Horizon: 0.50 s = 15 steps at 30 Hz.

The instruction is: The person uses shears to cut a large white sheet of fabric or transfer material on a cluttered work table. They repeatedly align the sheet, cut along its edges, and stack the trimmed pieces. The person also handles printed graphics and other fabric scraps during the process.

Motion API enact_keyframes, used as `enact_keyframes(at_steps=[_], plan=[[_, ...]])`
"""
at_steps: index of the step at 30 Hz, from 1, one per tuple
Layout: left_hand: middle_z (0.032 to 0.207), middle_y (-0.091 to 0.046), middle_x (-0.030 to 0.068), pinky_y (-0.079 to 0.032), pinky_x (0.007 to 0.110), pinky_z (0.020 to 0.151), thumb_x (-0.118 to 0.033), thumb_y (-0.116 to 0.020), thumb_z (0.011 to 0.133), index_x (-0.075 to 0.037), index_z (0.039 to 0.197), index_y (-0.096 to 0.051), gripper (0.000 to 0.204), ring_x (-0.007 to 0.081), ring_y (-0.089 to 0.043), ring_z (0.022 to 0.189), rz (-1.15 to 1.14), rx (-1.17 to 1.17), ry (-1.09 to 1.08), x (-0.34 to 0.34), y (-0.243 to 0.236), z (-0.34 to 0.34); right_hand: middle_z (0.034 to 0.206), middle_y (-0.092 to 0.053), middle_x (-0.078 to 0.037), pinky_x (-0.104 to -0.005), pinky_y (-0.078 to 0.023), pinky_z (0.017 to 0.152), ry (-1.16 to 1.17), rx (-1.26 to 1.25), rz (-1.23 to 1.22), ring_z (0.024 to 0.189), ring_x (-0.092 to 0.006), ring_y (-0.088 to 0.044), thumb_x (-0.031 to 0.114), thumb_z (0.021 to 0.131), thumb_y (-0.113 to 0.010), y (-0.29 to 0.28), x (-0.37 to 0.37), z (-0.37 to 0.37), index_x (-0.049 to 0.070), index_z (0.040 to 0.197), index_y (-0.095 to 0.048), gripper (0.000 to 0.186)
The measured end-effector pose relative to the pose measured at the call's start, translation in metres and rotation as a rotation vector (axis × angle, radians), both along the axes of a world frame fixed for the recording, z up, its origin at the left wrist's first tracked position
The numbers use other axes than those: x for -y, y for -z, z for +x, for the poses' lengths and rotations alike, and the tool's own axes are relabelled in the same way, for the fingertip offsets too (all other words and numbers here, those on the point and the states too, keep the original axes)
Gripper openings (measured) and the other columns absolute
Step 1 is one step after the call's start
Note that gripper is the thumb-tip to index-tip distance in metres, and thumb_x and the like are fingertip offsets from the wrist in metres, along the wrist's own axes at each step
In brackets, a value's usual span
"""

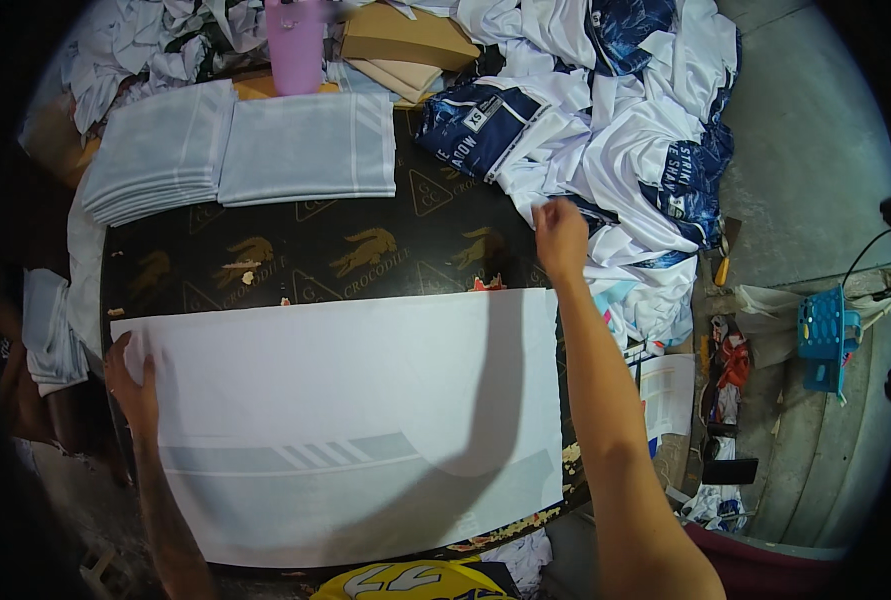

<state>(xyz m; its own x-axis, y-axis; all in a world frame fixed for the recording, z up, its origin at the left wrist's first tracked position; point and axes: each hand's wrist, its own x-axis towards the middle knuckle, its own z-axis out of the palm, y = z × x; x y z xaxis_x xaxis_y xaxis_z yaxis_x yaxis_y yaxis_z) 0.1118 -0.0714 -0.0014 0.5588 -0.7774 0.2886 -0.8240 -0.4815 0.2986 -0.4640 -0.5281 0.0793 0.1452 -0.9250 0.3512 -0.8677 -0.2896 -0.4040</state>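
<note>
A white fabric sheet (345, 370) with pale grey printed bands lies across the dark, crocodile-patterned tabletop (325, 260). My left hand (131, 378) grips the sheet at its upper left corner. My right hand (560, 238) is raised beyond the sheet's upper right corner, beside a heap of white and navy garments (625, 160); its fingers are closed, and what they hold, if anything, is hidden. Two stacks of folded pale grey-blue fabric, the left (160, 150) and the right (305, 145), lie side by side at the back.
A pink tumbler (295, 50) and brown cardboard (405, 35) sit behind the stacks. A blue plastic basket (825, 340) is at the right, above concrete floor (795, 130). More folded fabric (55, 330) is at the left, near a partly visible person's arm (10, 360). Yellow fabric (405, 580) shows at the bottom.
</note>
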Motion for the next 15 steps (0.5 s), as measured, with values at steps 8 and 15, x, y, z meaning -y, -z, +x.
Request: enact_keyframes(at_steps=[8,15], plan=[[0.125,-0.066,0.0125,-0.048,0.042,0.098,-0.007,-0.066,0.101,-0.003,0.136,-0.062,0.036,0.0274,-0.064,0.117,-0.199,-0.316,-0.060,-0.029,-0.053,-0.130,0.101,-0.079,-0.025,-0.0516,-0.058,0.093,0.251,0.150,0.167,0.102,-0.0424,-0.077,0.036,0.092,-0.080,0.015,0.125,0.090,0.006,0.102,-0.082,0.033],[0.129,-0.067,0.0081,-0.050,0.038,0.099,-0.002,-0.069,0.099,-0.007,0.140,-0.064,0.041,0.0219,-0.065,0.116,-0.412,-0.542,-0.041,-0.037,-0.100,-0.175,0.116,-0.071,-0.030,-0.0577,-0.053,0.093,-0.118,0.187,-0.872,0.110,-0.0476,-0.068,0.032,0.107,-0.056,-0.276,0.080,0.063,-0.002,0.113,-0.069,0.036]])
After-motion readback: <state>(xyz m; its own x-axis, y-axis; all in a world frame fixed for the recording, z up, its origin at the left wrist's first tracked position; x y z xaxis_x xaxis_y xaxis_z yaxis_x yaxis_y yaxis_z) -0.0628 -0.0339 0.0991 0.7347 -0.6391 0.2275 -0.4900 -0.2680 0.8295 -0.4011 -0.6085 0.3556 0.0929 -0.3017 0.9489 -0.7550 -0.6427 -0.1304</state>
